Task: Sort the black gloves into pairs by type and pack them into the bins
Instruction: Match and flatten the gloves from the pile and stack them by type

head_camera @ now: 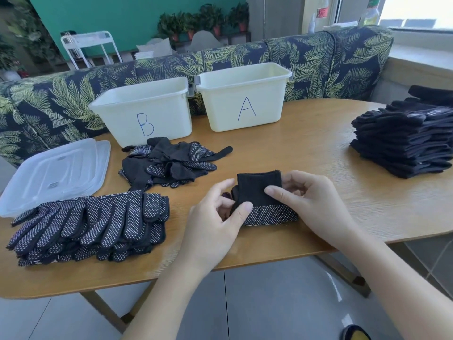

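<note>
Head view: both hands (215, 217) (308, 200) pinch folded glove (259, 192); loose gloves (171, 163) before bin B (144, 111).

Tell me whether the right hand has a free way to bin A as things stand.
Probably not yet: the right hand pinches the folded glove bundle together with the left hand. The tabletop toward bin A shows nothing in between.

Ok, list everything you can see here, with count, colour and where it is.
bin B: one, cream, table rear, left of bin A.
bin A: one, cream, table rear centre.
lids: clear, stacked, table left.
dotted gloves stack: black with white dots, front left.
loose gloves heap: black, some dotted, before bin B.
plain gloves stack: black, table right.
folded glove bundle: black, dotted edge, centre.
table: one, wooden.
sofa: leaf-patterned, behind table.
left hand: pinching bundle.
right hand: pinching bundle.
</note>
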The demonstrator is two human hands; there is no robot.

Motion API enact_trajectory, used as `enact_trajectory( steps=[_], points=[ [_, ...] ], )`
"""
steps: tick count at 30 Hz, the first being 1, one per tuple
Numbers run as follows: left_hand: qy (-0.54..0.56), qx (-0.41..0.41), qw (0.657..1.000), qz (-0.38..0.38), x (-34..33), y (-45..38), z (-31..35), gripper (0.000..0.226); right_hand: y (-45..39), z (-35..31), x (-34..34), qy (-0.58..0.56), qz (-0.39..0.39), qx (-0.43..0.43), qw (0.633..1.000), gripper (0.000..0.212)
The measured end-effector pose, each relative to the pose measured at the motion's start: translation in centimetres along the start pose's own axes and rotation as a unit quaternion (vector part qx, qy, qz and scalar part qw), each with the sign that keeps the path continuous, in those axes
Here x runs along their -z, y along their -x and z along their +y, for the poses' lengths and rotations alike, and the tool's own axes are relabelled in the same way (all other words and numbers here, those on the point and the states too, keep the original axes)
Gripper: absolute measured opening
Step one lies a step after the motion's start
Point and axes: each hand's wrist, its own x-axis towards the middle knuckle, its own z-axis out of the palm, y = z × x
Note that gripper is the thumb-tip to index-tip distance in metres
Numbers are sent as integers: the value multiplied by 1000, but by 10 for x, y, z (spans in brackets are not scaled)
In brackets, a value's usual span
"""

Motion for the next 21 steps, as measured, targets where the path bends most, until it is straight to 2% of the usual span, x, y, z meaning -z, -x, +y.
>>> enact_trajectory(
  steps=[2,5,15,18,21],
  points=[
    [-17,1,1000,9,-1,-1,-1,52,-8,4,-1,14,2,-11,1000,12],
    [-40,-1,999,24,-3,-3,-2,56,-17,8,-5,30,-9,-20,999,7],
    [-123,-20,992,35,0,-6,-3,35,-28,14,-10,123,1,-44,991,24],
    [-128,-49,990,42,0,-5,-3,30,-25,13,-7,150,24,-13,988,28],
    [-123,-124,984,32,3,-3,-5,22,-15,7,-1,163,18,71,984,21]
  ],
)
